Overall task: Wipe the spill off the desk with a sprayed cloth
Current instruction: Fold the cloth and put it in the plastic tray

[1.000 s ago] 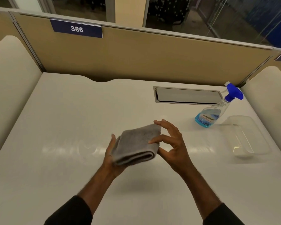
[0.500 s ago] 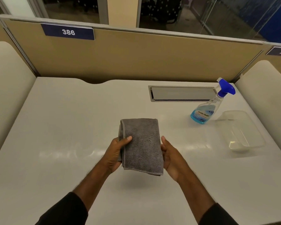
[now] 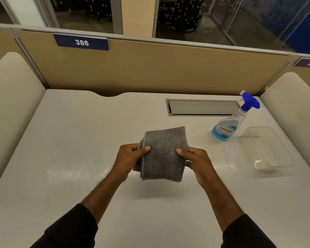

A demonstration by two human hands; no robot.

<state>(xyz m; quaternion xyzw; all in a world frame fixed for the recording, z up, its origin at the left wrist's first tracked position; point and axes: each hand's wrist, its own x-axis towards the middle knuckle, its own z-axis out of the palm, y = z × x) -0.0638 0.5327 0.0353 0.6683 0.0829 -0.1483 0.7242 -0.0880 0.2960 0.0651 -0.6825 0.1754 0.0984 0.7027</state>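
A folded grey cloth [image 3: 163, 154] is held above the middle of the white desk [image 3: 70, 140]. My left hand [image 3: 127, 160] grips its left edge with the thumb on top. My right hand [image 3: 195, 160] grips its right edge the same way. A clear spray bottle [image 3: 229, 122] with blue liquid and a blue trigger head stands at the back right of the desk, apart from both hands. I cannot make out a spill on the glossy surface.
A clear plastic container [image 3: 268, 149] sits at the right, beside the bottle. A metal cable hatch [image 3: 202, 107] is set into the desk at the back. A tan partition [image 3: 150, 68] with a 386 sign closes the far side. Cream dividers flank both sides.
The cloth went from bunched in my left hand to flat and upright between both hands. Both thumbs now press on its face.
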